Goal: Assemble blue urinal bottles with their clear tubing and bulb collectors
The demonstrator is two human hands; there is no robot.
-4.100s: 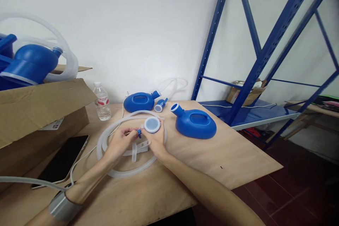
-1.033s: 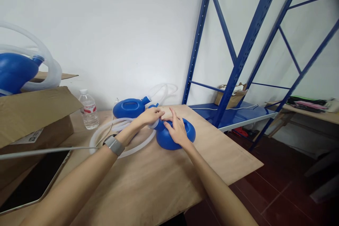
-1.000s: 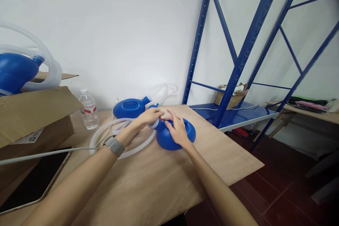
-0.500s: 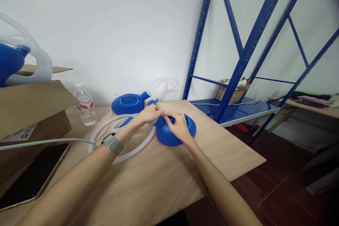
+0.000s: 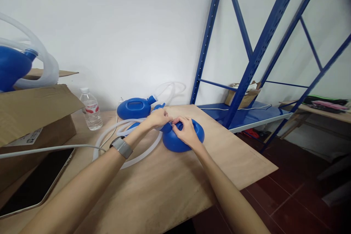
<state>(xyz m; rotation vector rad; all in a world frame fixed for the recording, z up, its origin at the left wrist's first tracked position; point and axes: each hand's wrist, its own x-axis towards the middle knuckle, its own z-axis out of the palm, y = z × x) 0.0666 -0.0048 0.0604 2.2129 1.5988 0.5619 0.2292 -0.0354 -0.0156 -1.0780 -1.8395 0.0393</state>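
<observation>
A blue plastic urinal bottle lies on the wooden table, its neck pointing left. My left hand pinches at the neck end, its fingertips close to those of my right hand. The right hand rests over the bottle's top with thumb and forefinger together. A tiny whitish or clear bit shows between the two sets of fingertips, too small to name. A coiled clear tube runs beneath and around my left forearm. Behind the hands stand a blue cap and a second blue urinal bottle.
At left are an open cardboard box with another blue bottle, a water bottle, a phone and a white cable. A blue metal shelf stands right of the table.
The view has shifted slightly, so everything appears a little farther right. Both hands stay at the bottle's neck, with only small finger movement.
</observation>
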